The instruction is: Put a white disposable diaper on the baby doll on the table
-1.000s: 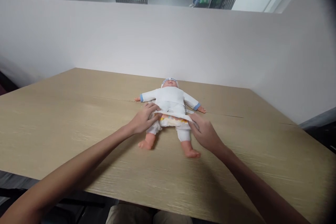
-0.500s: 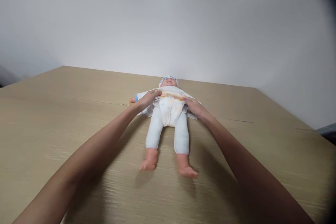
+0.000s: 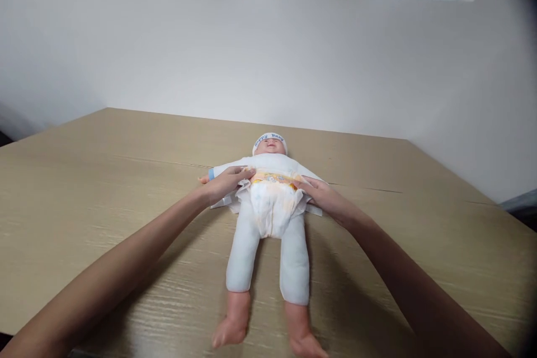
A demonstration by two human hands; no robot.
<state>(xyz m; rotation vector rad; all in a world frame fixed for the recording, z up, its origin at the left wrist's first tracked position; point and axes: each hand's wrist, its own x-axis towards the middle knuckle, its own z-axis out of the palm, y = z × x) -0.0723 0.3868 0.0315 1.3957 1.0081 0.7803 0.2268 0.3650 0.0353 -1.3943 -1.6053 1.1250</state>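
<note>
A baby doll (image 3: 271,165) lies on its back on the wooden table (image 3: 104,190), head away from me, wearing a white cap, a white top and white leggings. Its nappy (image 3: 272,210) is uncovered, with a yellow band at the waist. My left hand (image 3: 226,183) rests on the doll's left side at the waist, fingers on the pushed-up hem of the top. On the other side, my right hand (image 3: 325,197) holds the hem at the waist. The doll's bare feet (image 3: 229,333) reach toward the table's near edge.
A white partition wall (image 3: 268,56) stands right behind the table's far edge. A seam (image 3: 377,189) runs across the tabletop behind the doll. Ceiling lights and a dark window show above the partition.
Both hands have pushed the hem of the white top from the doll's hips up to its waist, uncovering the nappy. The doll now lies closer to me, legs stretched toward the near edge.
</note>
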